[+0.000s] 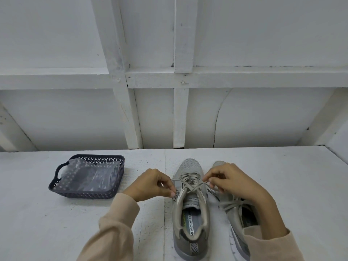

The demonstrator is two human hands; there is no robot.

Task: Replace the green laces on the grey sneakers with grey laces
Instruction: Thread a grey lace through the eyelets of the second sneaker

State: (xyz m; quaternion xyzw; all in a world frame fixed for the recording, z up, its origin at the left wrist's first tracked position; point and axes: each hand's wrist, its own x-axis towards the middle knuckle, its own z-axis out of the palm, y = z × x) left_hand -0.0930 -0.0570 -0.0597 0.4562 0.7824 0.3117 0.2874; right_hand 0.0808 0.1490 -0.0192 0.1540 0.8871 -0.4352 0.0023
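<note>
Only the head view is given. A white worktop (282, 185) fills the lower part of the frame, and a white boarded wall (244, 44) with battens rises behind it.

Two grey sneakers are seen standing side by side at the lower centre, toes pointing away towards the wall. The centre sneaker (191, 208) is shown from above, with "MEMORY FO" legible on its insole. The second sneaker (235, 213) lies just to its right and is partly hidden under the right forearm.

A grey lace (190, 185) is threaded through the centre sneaker, and its two free ends are crossed over the tongue and drawn out to either side. One end is pinched by the left hand (150, 185) between thumb and fingertips, close to the sneaker's left edge. The other end is pinched by the right hand (231, 181) above the gap between the sneakers. A grey lace (230, 205) is also seen in the second sneaker.

Both arms are covered by beige sleeves (114, 223).

At the left of the frame, well apart from the sneakers, a dark perforated basket (84, 194) with a handle is set on the worktop. A crumpled clear plastic bag (90, 176) lies in it.
</note>
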